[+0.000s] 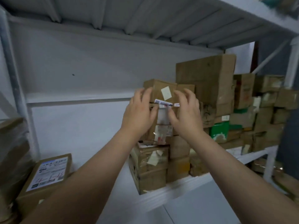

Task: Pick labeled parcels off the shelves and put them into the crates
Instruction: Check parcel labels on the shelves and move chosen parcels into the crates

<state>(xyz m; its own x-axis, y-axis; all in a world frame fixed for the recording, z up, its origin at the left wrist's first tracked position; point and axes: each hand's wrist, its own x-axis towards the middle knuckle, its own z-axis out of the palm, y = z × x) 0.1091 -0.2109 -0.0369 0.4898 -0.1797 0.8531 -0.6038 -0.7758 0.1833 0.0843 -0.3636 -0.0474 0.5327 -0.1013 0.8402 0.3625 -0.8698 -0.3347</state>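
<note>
**Reaching for the top parcel**

The brown parcel (159,90) with the pale label tops the stack on the shelf (178,185). The left hand (139,110) and right hand (186,112) flank it, fingers spread wide and curved, gripping nothing yet. The next move, I'd say, is to close on both sides and lift it clear of the cartons (150,167) beneath. No crate shows.

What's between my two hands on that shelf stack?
In the head view, a white-labeled cardboard parcel sits between the left hand and the right hand.
</note>
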